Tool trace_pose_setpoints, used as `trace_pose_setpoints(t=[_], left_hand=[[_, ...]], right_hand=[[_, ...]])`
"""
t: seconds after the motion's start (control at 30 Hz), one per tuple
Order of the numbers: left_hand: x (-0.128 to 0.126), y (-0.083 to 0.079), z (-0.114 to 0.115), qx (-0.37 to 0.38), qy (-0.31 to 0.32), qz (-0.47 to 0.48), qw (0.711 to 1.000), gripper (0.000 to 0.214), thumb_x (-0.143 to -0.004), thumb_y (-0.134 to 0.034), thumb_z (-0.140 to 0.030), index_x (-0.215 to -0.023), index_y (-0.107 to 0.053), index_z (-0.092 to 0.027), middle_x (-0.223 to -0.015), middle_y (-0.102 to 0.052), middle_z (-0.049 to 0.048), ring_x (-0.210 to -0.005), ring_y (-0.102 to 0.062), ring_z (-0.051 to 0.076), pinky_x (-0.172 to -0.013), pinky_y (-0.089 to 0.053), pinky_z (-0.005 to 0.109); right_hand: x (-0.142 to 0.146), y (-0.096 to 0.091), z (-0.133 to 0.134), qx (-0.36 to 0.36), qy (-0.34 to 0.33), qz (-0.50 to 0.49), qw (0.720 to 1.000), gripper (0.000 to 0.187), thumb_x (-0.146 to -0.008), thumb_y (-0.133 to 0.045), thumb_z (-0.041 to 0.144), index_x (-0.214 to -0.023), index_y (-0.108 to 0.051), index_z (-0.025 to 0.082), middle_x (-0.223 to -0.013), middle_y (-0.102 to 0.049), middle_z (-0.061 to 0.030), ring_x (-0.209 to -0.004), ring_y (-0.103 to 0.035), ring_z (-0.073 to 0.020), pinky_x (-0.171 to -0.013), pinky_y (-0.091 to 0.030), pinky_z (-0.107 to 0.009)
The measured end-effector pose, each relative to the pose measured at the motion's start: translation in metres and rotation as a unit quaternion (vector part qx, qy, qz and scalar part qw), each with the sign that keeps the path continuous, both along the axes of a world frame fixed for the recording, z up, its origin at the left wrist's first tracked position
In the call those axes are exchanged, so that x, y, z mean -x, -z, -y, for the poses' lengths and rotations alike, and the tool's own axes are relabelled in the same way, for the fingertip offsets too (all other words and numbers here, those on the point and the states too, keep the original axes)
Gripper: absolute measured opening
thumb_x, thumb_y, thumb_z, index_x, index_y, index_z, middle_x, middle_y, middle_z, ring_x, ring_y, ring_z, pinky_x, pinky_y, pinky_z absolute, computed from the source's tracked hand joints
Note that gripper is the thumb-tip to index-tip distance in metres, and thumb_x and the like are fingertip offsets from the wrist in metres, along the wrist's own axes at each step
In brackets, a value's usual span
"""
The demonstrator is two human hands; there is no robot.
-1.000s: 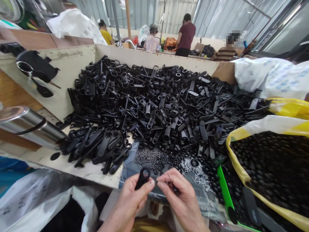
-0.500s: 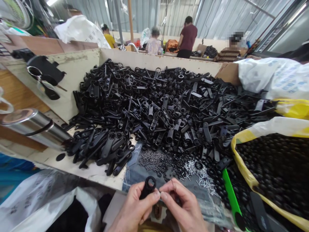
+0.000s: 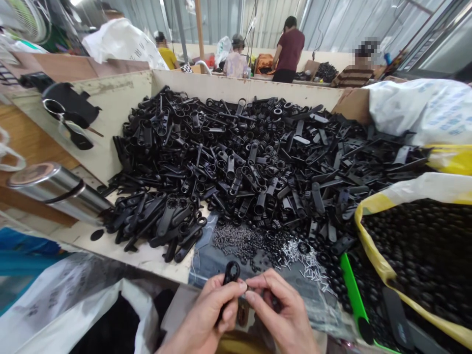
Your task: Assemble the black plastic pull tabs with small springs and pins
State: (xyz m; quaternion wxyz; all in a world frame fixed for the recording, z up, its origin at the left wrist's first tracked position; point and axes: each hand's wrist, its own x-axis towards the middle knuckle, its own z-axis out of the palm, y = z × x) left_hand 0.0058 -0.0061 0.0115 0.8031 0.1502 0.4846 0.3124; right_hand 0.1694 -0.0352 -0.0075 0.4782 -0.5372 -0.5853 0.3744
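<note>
My left hand (image 3: 208, 314) is closed round a black plastic lever part (image 3: 231, 272) with a ring at its upper end, held upright at the bottom middle. My right hand (image 3: 282, 312) pinches something tiny against that part; its fingertips touch those of the left hand, and what they pinch is too small to make out. Just beyond the hands lie small black springs (image 3: 239, 241) and silver pins (image 3: 304, 263) on a clear plastic sheet. Behind them rises a big heap of black lever parts (image 3: 239, 157) in a wooden bin (image 3: 110, 103).
A yellow bag (image 3: 372, 255) of small black round parts sits at the right, a green-edged tool (image 3: 352, 297) beside it. A steel flask (image 3: 55, 189) lies at the left. White sacks (image 3: 416, 110) lie at the right. Several people work at the far table (image 3: 291, 49).
The view has drifted a little. Both hands have sunk lower in the picture and drawn closer together round the black part, still pinching at its lower end.
</note>
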Motion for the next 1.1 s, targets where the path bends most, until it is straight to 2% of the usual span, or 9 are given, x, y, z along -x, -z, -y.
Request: trace_pose_setpoints(t=[0.1, 0.2, 0.37, 0.53, 0.73, 0.83, 0.9, 1.0, 1.1], left_hand=[[0.003, -0.004, 0.001, 0.001, 0.023, 0.017, 1.000, 0.043, -0.064, -0.092, -0.045, -0.074, -0.058, -0.020, -0.042, -0.045, -0.0107, -0.039, -0.024, 0.003, -0.047, -0.016, 0.022], [0.007, -0.009, 0.001, 0.017, 0.035, 0.054, 0.998, 0.032, -0.070, -0.083, -0.033, -0.093, -0.067, -0.018, -0.053, -0.056, -0.0058, -0.046, -0.036, 0.006, -0.052, -0.025, 0.021], [0.009, 0.006, 0.010, -0.045, 0.049, 0.007, 0.998, 0.052, -0.070, -0.082, -0.037, -0.113, -0.064, -0.014, -0.064, -0.064, -0.0017, -0.055, -0.048, 0.010, -0.054, -0.031, 0.022], [0.010, 0.022, 0.018, -0.079, 0.052, -0.067, 0.993, 0.089, -0.070, -0.083, -0.045, -0.144, -0.045, -0.012, -0.075, -0.071, 0.0007, -0.061, -0.055, 0.014, -0.060, -0.041, 0.026], [0.015, 0.035, 0.018, -0.150, 0.086, -0.163, 0.971, 0.056, -0.082, -0.075, -0.039, -0.133, -0.061, -0.019, -0.087, -0.071, 0.0034, -0.067, -0.059, 0.015, -0.069, -0.047, 0.029], [0.015, 0.037, 0.020, -0.191, 0.098, -0.206, 0.955, 0.045, -0.087, -0.070, -0.038, -0.128, -0.064, -0.021, -0.093, -0.072, 0.0042, -0.073, -0.060, 0.017, -0.072, -0.048, 0.029], [0.015, 0.029, 0.019, -0.214, 0.117, -0.234, 0.941, 0.039, -0.089, -0.067, -0.040, -0.124, -0.065, -0.021, -0.091, -0.071, 0.0034, -0.075, -0.060, 0.018, -0.073, -0.048, 0.029], [0.013, 0.011, 0.014, -0.263, 0.165, -0.282, 0.908, 0.026, -0.096, -0.056, -0.043, -0.107, -0.066, -0.022, -0.080, -0.067, 0.0003, -0.077, -0.060, 0.019, -0.075, -0.046, 0.030], [0.013, 0.002, 0.008, -0.302, 0.205, -0.321, 0.874, 0.028, -0.102, -0.044, -0.044, -0.096, -0.061, -0.022, -0.066, -0.059, -0.0033, -0.071, -0.056, 0.018, -0.072, -0.042, 0.030]], right_hand=[[-0.001, -0.001, 0.000, 0.004, 0.015, 0.006, 1.000, 0.015, -0.094, -0.073, 0.036, -0.090, -0.080, 0.024, -0.072, -0.062, 0.0005, -0.055, -0.055, -0.0137, -0.049, -0.044, -0.022], [-0.004, -0.003, -0.002, -0.003, 0.031, 0.010, 0.999, 0.012, -0.094, -0.072, 0.034, -0.090, -0.079, 0.024, -0.071, -0.061, 0.0013, -0.053, -0.054, -0.0130, -0.047, -0.044, -0.022], [-0.005, 0.000, -0.005, -0.025, -0.002, 0.042, 0.999, 0.007, -0.094, -0.070, 0.025, -0.095, -0.077, 0.024, -0.078, -0.065, 0.0000, -0.055, -0.054, -0.0134, -0.050, -0.044, -0.023], [0.000, 0.005, -0.005, -0.042, -0.029, 0.069, 0.996, 0.009, -0.096, -0.067, 0.022, -0.101, -0.075, 0.023, -0.081, -0.065, 0.0000, -0.056, -0.054, -0.0133, -0.053, -0.044, -0.024], [0.003, 0.001, -0.007, -0.031, -0.019, 0.075, 0.996, 0.008, -0.096, -0.066, 0.022, -0.095, -0.074, 0.022, -0.075, -0.063, 0.0015, -0.056, -0.056, -0.0134, -0.052, -0.045, -0.023], [0.003, 0.000, -0.006, -0.041, -0.014, 0.083, 0.996, 0.017, -0.101, -0.063, 0.024, -0.088, -0.074, 0.022, -0.073, -0.062, 0.0013, -0.058, -0.058, -0.0138, -0.053, -0.045, -0.023], [0.004, 0.001, -0.005, -0.061, -0.016, 0.096, 0.993, 0.021, -0.104, -0.059, 0.024, -0.088, -0.074, 0.022, -0.075, -0.064, 0.0003, -0.060, -0.060, -0.0139, -0.054, -0.046, -0.023], [0.004, 0.004, -0.002, -0.115, -0.028, 0.135, 0.984, 0.018, -0.106, -0.056, 0.019, -0.105, -0.074, 0.020, -0.082, -0.070, -0.0019, -0.066, -0.067, -0.0141, -0.059, -0.051, -0.022], [0.004, 0.005, 0.000, -0.195, -0.032, 0.228, 0.953, 0.024, -0.107, -0.050, 0.014, -0.120, -0.070, 0.018, -0.083, -0.073, -0.0036, -0.066, -0.071, -0.0151, -0.062, -0.054, -0.023]])
